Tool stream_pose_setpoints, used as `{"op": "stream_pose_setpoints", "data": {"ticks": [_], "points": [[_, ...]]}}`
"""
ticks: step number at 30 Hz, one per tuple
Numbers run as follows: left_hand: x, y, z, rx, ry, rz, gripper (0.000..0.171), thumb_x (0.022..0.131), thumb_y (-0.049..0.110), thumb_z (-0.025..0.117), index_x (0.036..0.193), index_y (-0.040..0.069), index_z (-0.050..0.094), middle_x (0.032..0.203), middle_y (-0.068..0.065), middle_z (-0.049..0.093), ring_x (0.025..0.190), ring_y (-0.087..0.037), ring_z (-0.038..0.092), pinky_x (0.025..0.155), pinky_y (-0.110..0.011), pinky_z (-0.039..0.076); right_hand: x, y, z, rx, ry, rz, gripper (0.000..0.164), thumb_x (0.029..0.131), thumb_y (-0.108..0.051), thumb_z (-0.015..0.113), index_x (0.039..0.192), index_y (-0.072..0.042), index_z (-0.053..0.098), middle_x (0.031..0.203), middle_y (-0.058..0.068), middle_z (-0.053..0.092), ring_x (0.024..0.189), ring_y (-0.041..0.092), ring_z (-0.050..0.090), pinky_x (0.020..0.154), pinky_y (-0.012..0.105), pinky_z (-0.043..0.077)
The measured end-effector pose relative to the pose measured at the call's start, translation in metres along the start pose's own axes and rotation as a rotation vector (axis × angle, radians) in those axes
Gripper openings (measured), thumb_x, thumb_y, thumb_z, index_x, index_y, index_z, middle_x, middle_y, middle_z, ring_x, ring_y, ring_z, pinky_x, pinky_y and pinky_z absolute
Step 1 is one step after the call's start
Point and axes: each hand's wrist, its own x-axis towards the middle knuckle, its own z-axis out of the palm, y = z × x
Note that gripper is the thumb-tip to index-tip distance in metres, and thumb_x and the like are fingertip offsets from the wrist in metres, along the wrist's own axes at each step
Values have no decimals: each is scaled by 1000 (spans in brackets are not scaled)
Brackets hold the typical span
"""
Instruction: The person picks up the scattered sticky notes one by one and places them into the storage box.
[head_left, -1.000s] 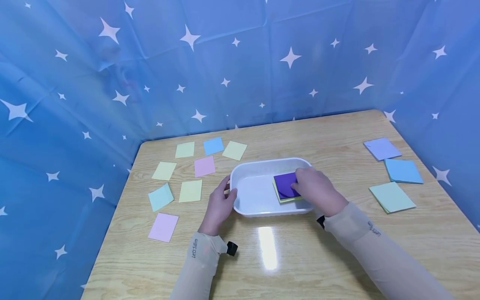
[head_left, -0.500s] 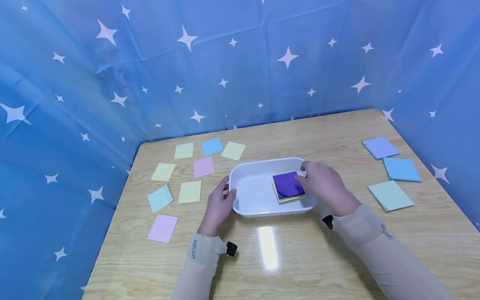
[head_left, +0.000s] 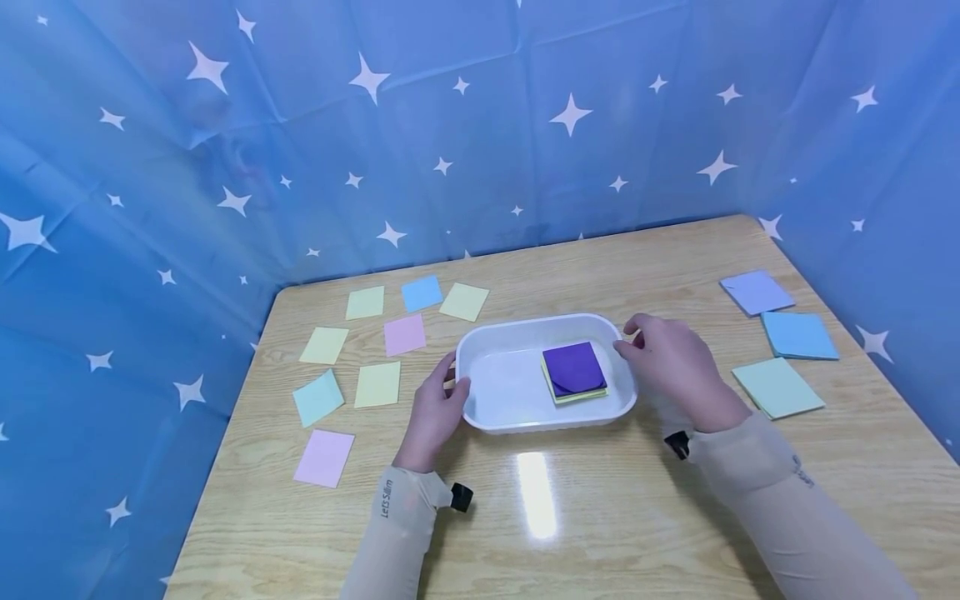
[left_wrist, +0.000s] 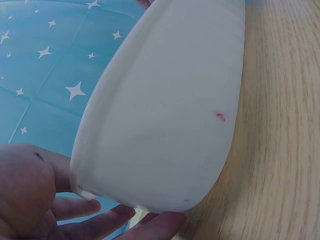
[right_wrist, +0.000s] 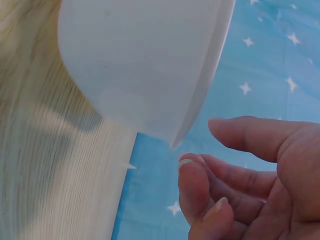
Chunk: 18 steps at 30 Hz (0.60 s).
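Note:
A white oval-cornered plastic tray (head_left: 498, 383) sits on the table in the head view. Inside it, toward the right, lies a stack of square sticky notes (head_left: 573, 367), purple on top with yellow showing below. My left hand (head_left: 435, 412) holds the tray's left end, thumb at the rim and fingers round the outside wall. Beside the right end is my right hand (head_left: 678, 362), its fingers loosely bent around nothing. The right wrist view shows a small gap between those fingertips and the tray wall (right_wrist: 140, 65).
Several single sticky notes, such as a pink one (head_left: 404, 334) and a lilac one (head_left: 324, 458), lie spread over the table's left side. At the right are a periwinkle pad (head_left: 757, 292), a blue pad (head_left: 800, 335) and a mint pad (head_left: 778, 387). A starry blue curtain (head_left: 450, 125) hangs behind.
My right hand has left the purple sticky notes and moved right, out past the tray's rim. The stack stays in the tray, and my left hand keeps its hold.

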Motion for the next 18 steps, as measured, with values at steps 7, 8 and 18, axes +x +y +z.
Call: {"op": "stream_pose_setpoints", "data": {"ticks": [7,8,18], "points": [[0,-1,0,2,-2,1,53,105,20,55,156,14,43,140,-21,60,120,-40,67,93,-44,62,-1,17,-4,-6,-7,36,46,101,-33,60,131,3,60,112,25,69,89,32,65,67,39,54],[1,-2,-1,5,-2,6,53,105,20,55,156,14,43,140,-21,60,119,-40,67,92,-44,62,-1,21,-5,-5,-10,42,47,101,-33,60,131,3,59,113,25,69,91,33,66,67,40,54],[3,-3,0,12,-5,-18,53,105,22,55,157,16,43,141,-19,60,121,-39,67,93,-44,62,-11,58,-17,4,-33,91,59,101,-37,60,137,9,51,124,34,62,104,44,64,74,51,56]]}}
